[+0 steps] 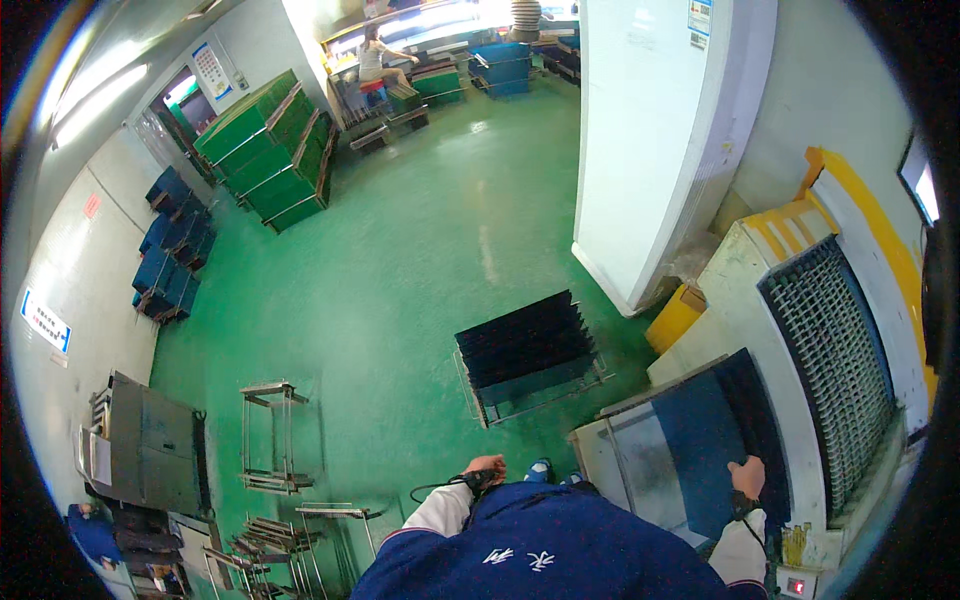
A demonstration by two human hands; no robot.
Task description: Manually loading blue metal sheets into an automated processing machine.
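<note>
My left hand (pixel 487 465) hovers in front of my body, its fingers loosely curled, with nothing visible in them. A dark strap with a cable circles the wrist. To the right, my closed right hand (pixel 746 476) is at the edge of a flat dark blue panel (pixel 690 440), gripping it as far as I can see. This panel lies on a pale table (pixel 620 470), and a darker strip (pixel 755 410) borders it on the right. Ahead on the floor, a wire rack (pixel 540 385) holds several upright black panels (pixel 520 340).
A machine with a grid-like roller conveyor (pixel 830 350) stands right. Beyond are a yellow box (pixel 677 318) and a white pillar (pixel 640 150). Green crates (pixel 270 150), blue crates (pixel 165 280), a grey cabinet (pixel 155 440) and metal frames (pixel 272 440) stand left. A person (pixel 380 60) sits far off.
</note>
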